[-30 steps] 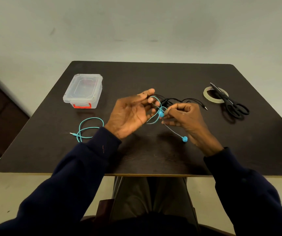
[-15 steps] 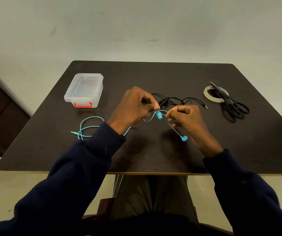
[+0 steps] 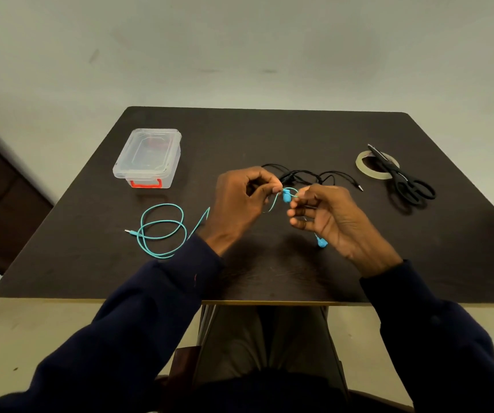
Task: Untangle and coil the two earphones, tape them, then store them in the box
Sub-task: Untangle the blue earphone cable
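The teal earphone (image 3: pixel 162 231) lies partly looped on the dark table (image 3: pixel 269 135), its plug end at the left. My left hand (image 3: pixel 239 201) and my right hand (image 3: pixel 329 216) both pinch its cord near one teal earbud (image 3: pixel 286 196) held between them above the table's middle. The second teal earbud (image 3: pixel 321 242) hangs below my right palm. The black earphone (image 3: pixel 308 175) lies in a loose tangle just behind my hands, its plug pointing right. A clear lidded box (image 3: pixel 148 158) with a red latch stands closed at the back left.
A roll of clear tape (image 3: pixel 365 169) lies at the back right with black scissors (image 3: pixel 403 180) resting across it. The table's front edge runs just above my lap. A dark piece of furniture stands on the floor at the far left.
My left hand has turned palm down and closed onto the teal cord. Both hands have come together at the earbud, and the loose teal loop has shifted slightly on the table.
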